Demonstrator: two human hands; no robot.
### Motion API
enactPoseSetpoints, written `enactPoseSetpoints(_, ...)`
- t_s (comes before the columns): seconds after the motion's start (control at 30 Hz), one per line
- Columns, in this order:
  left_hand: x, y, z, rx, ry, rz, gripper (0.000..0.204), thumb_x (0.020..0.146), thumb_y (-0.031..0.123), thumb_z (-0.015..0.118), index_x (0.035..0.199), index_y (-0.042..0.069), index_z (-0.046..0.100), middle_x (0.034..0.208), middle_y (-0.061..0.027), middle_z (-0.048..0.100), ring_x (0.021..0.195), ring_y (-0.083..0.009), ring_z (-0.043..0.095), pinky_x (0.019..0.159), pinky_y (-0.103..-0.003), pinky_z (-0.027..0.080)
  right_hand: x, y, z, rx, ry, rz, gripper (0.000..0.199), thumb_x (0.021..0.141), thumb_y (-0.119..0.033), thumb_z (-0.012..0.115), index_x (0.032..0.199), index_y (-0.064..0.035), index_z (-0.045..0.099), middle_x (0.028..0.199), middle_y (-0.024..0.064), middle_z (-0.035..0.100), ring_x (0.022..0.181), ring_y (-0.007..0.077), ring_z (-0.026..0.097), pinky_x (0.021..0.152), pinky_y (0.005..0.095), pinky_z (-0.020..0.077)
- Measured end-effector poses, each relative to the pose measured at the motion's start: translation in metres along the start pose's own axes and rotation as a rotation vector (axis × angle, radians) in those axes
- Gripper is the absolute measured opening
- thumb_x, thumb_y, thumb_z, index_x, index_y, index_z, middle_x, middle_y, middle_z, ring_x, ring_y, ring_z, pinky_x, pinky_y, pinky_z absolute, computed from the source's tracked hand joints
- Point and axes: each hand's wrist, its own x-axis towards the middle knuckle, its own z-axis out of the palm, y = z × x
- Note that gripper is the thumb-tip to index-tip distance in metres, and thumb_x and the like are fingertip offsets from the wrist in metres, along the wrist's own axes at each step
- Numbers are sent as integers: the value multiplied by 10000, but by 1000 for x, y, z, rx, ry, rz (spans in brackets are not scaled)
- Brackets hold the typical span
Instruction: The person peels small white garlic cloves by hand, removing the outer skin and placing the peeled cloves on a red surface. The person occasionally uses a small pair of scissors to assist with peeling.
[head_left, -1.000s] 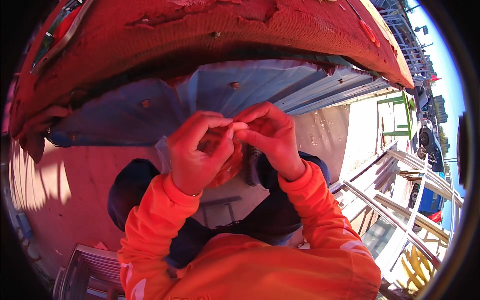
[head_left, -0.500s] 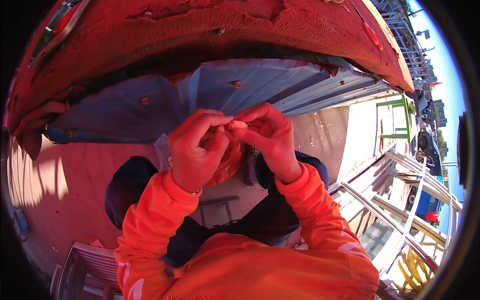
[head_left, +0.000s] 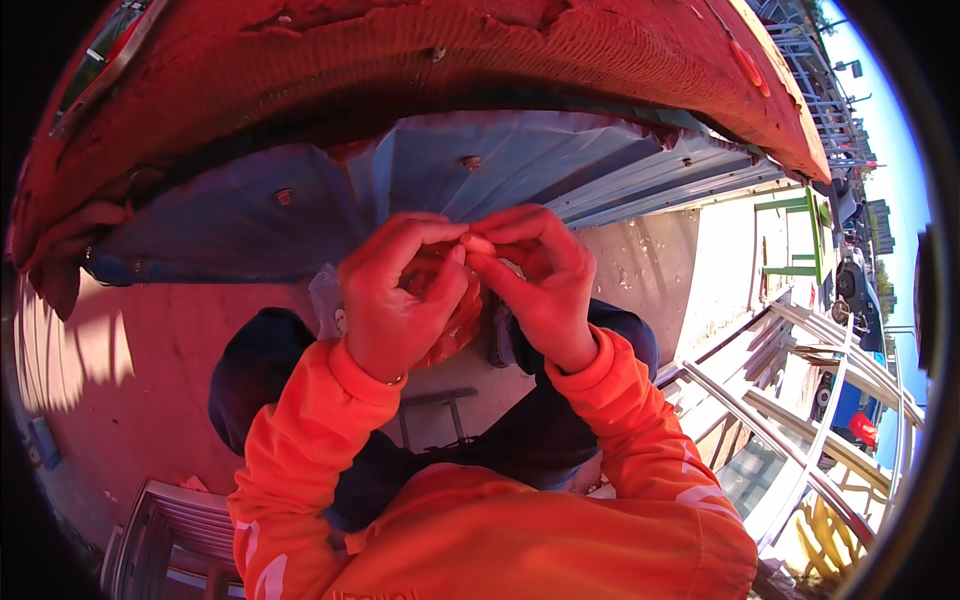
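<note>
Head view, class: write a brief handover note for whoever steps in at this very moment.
Left hand: fingers curled shut, pinching a small item at the fingertips.
Right hand: fingers curled shut, fingertips meeting the left's on the same item.
The item is too small and hidden to identify. A clear plastic bag with orange contents sits behind the left hand.
Done: cannot tell. Left: whatever the pinch is working on; it is unfinished.

Crumpled clear plastic bag [head_left: 330, 295], orange contents, bunched against palms
</note>
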Motion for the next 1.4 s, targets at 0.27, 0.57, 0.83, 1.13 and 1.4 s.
enactPoseSetpoints(0.27,0,3,4,82,54,9,159,904,-122,688,1040,-44,721,1047,-113,728,926,-151,734,775,-263,606,-1,5,1,-450,68,-245,225,834,89,790,1016,-8,699,1074,122,712,928,229,727,795,320,594)
enactPoseSetpoints(0.57,0,0,3,130,73,25,132,898,-119,694,1007,-45,708,984,-95,741,855,-134,739,748,-258,597,-3,2,7,-463,74,-255,249,831,128,770,1022,-5,681,1082,122,707,921,221,734,801,304,601)
enactPoseSetpoints(0.83,3,3,4,145,61,69,110,902,-87,703,1004,-45,710,959,-110,739,840,-159,749,746,-267,596,-5,6,2,-280,51,-121,254,843,166,747,1035,42,636,1150,145,678,1033,188,704,920,313,588)
enactPoseSetpoints(1.13,4,-1,5,263,51,193,166,849,-106,740,996,-33,714,948,-131,737,817,-206,754,735,-296,598,-3,5,-2,-358,41,-139,245,826,130,767,1010,19,648,1099,132,692,973,195,696,870,314,564)
enactPoseSetpoints(1.4,5,-5,3,376,46,280,181,832,-116,737,986,-24,716,918,-134,723,784,-243,739,719,-298,583,-1,4,2,-382,83,-149,202,826,103,774,959,-4,664,1021,112,708,884,210,703,780,306,565)
